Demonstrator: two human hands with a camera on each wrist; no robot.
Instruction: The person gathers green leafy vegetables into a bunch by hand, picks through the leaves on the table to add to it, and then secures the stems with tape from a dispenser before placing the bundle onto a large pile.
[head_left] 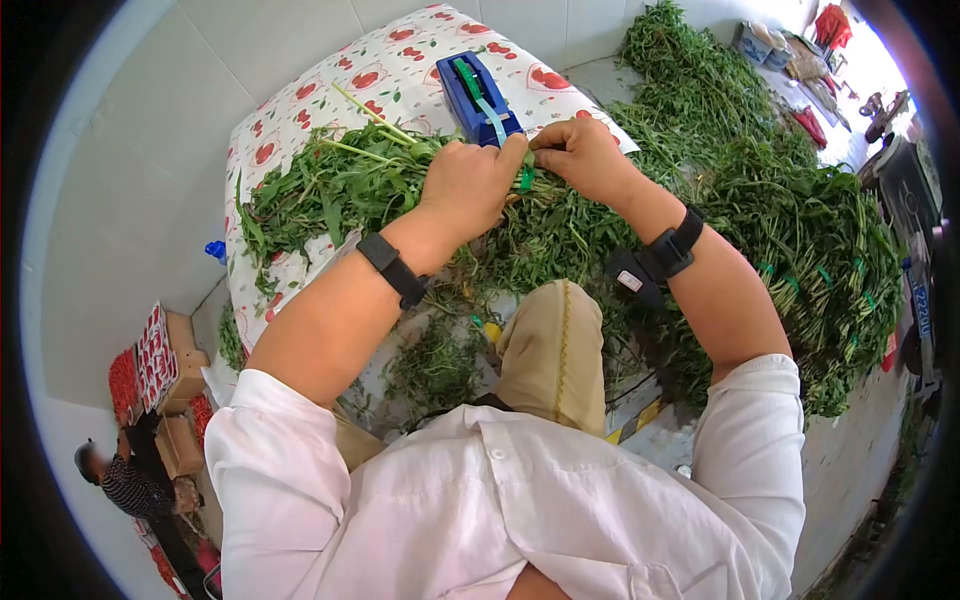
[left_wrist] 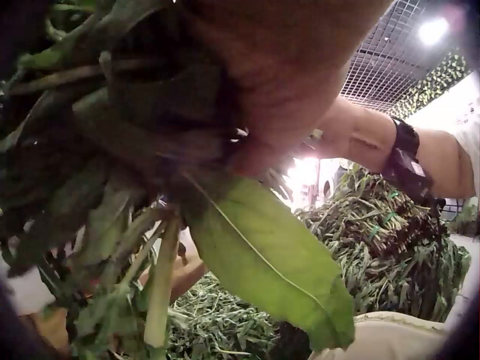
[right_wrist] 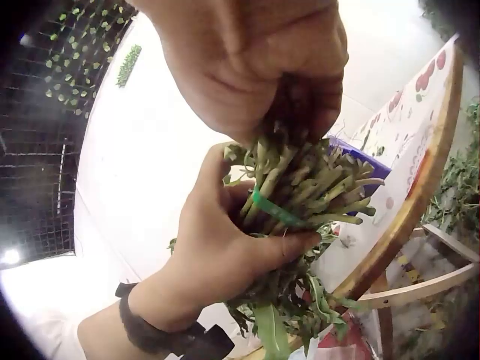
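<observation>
A bunch of leafy greens (head_left: 350, 190) lies across the table's near edge, its cut stems (right_wrist: 330, 184) toward the right. Green tape (right_wrist: 274, 208) circles these stems. My left hand (head_left: 468, 188) grips the bunch just beside the tape, thumb laid along the stems in the right wrist view. Close by, my right hand (head_left: 590, 160) has curled fingers pinching at the upper stems; its fingertips are mostly hidden. One broad leaf (left_wrist: 270, 259) hangs below my left hand. Just beyond both hands stands a blue tape dispenser (head_left: 470, 95) with a green roll.
Cherry-patterned cloth (head_left: 300, 105) covers the table. Loose greens (head_left: 690, 80) are heaped at the back right, and taped bundles (head_left: 820, 270) are stacked to my right. My knee (head_left: 550, 345) is below the table edge. Another person (head_left: 130, 480) is at the far left by cardboard boxes (head_left: 180, 445).
</observation>
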